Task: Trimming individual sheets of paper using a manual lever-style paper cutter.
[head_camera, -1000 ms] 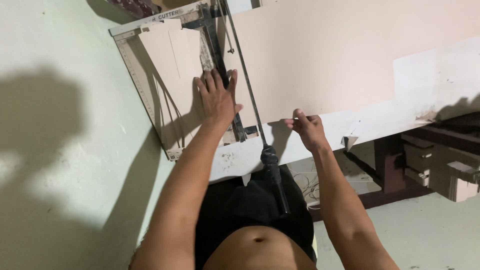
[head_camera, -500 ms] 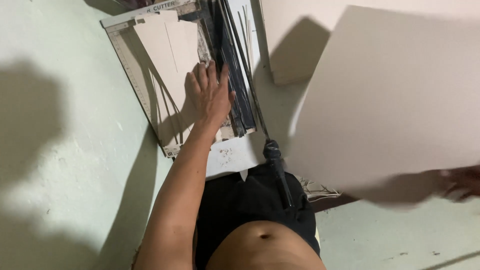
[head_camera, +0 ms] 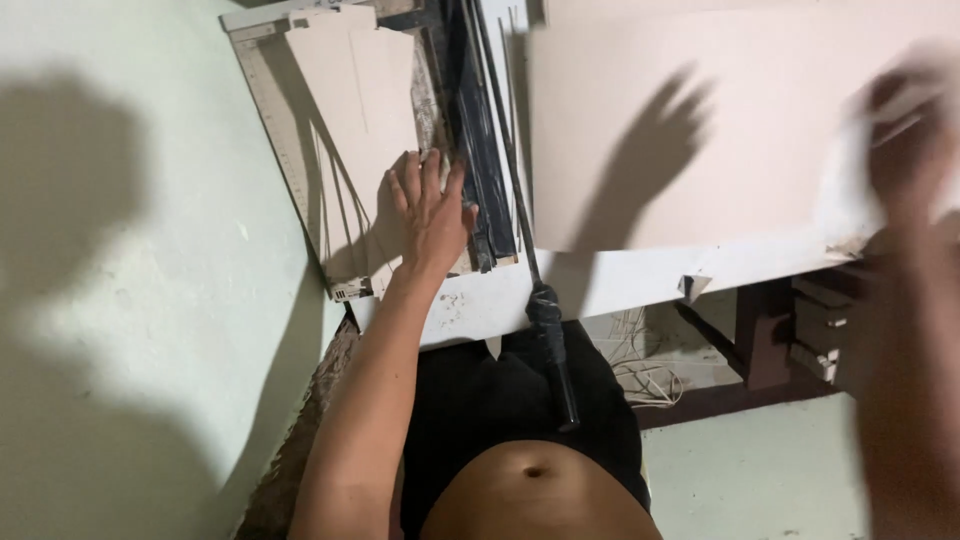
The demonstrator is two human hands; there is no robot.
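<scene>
My left hand [head_camera: 430, 212] lies flat, fingers spread, on a beige card piece [head_camera: 355, 110] that rests on the bed of a lever paper cutter [head_camera: 290, 170]. The cutter's dark blade arm [head_camera: 490, 130] runs past my fingertips and ends in a black handle [head_camera: 553, 350] over my lap. A large beige sheet [head_camera: 680, 130] lies flat on the white table to the right of the blade. My right hand [head_camera: 900, 120] is blurred at the sheet's right edge; its grip cannot be made out.
The white table's front edge [head_camera: 620, 280] is chipped. Below it on the right are dark wooden frame parts [head_camera: 770, 340] and loose white wires [head_camera: 640, 365]. A pale green wall or floor [head_camera: 130, 280] with hand shadows fills the left side.
The big sheet, held up and off to the right half a second ago, now lies flat beside the blade. My right hand has swung to its right edge. The left hand stays on the card piece.
</scene>
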